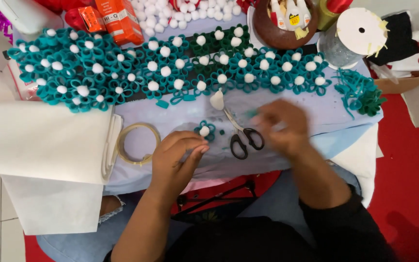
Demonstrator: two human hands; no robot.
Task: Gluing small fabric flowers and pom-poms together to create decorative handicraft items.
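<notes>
Left hand rests on the bench, fingers curled together, tips touching a small teal felt loop flower with a white pompom centre. This flower lies alone on the pale lilac cloth covering the bench, just beside the hand.

Right hand is blurred; whether it pinches anything, cannot tell. A hint of teal shows at its fingertips.

Black-handled scissors lie between the hands, blades pointing away from the person.

Done so far, judging by the layout: a long row of finished teal flowers with white centres spans the far side of the bench, joined edge to edge.

Left, as it looks: loose teal felt strips at far right and a heap of white pompoms remain unused.

Roll of clear tape and folded white fabric sit to the left.
</notes>
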